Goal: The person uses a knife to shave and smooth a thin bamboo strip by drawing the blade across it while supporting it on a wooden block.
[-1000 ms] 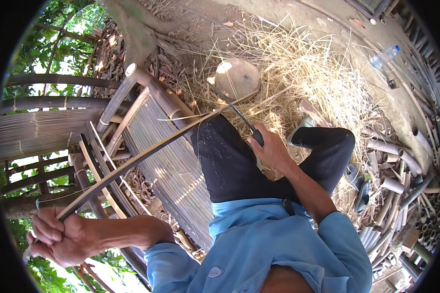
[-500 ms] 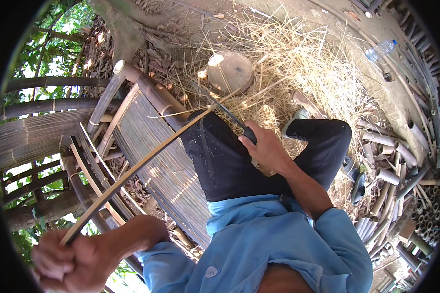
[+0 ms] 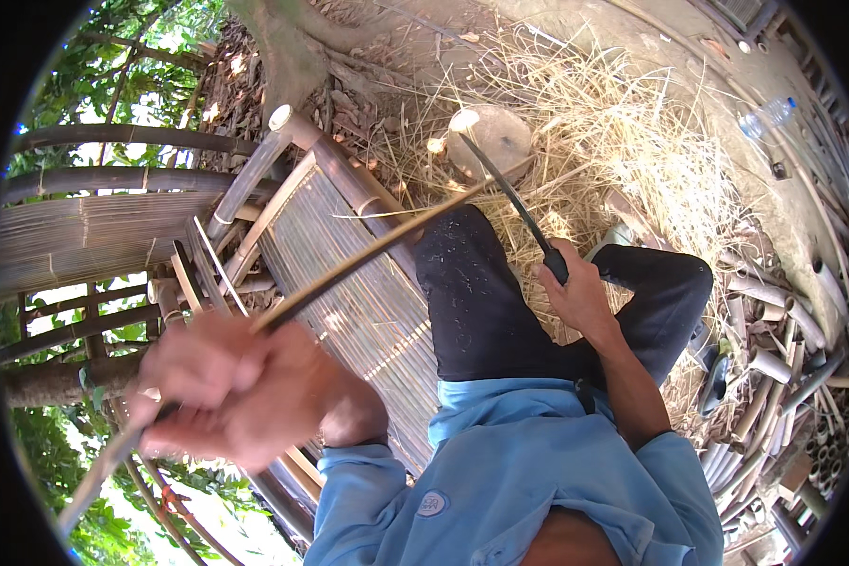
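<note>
A long, narrow bamboo strip (image 3: pixel 368 253) runs slantwise from the lower left up toward the round wooden block (image 3: pixel 503 140) on the ground. My left hand (image 3: pixel 245 391), smeared by motion, is closed around it, and one end sticks out past the hand at the lower left. My right hand (image 3: pixel 580 297) grips the dark handle of a knife (image 3: pixel 524 212), held above my bent leg. Its long, thin blade points up and left and crosses the strip near the far end. Whether blade and strip touch, I cannot tell.
Beside my legs on the left is a slatted bamboo bench (image 3: pixel 349 302). Pale shavings (image 3: pixel 632 141) cover the ground around the block. Cut bamboo pieces (image 3: pixel 774 366) lie at the right, below a plastic bottle (image 3: pixel 769 116). A tree trunk (image 3: pixel 278 57) stands at the back.
My left hand has moved up and to the right, and strip now shows behind it. The knife has moved right, its blade steeper. The whole view has shifted somewhat.
</note>
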The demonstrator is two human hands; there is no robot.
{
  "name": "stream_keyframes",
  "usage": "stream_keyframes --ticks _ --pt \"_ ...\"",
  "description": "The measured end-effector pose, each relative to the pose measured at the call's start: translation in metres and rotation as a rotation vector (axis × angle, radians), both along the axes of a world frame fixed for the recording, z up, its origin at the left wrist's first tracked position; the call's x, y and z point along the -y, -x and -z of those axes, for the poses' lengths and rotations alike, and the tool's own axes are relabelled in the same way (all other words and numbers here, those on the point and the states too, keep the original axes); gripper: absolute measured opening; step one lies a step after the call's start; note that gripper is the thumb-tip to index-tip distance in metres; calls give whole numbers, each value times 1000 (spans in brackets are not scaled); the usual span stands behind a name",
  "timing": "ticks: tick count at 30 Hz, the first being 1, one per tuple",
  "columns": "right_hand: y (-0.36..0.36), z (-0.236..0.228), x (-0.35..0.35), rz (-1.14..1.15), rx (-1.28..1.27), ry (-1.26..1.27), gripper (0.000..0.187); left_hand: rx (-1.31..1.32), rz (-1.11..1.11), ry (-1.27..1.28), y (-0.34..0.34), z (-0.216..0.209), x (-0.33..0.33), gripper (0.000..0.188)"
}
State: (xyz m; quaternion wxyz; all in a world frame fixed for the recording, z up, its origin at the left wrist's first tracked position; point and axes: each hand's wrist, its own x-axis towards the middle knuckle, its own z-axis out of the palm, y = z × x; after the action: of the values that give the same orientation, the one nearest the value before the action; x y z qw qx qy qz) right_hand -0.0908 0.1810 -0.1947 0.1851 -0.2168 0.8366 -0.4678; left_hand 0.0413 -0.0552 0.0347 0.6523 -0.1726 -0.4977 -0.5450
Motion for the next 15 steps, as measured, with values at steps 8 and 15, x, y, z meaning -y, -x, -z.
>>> stream_keyframes --ticks 8,15 --pt "-7 4 -11 -6 -41 -66 37 -15 -447 -40 -2 -24 29 47" --pt "-37 -1 15 -26 -134 -6 34 137 -624 -70 2 -4 1 42"
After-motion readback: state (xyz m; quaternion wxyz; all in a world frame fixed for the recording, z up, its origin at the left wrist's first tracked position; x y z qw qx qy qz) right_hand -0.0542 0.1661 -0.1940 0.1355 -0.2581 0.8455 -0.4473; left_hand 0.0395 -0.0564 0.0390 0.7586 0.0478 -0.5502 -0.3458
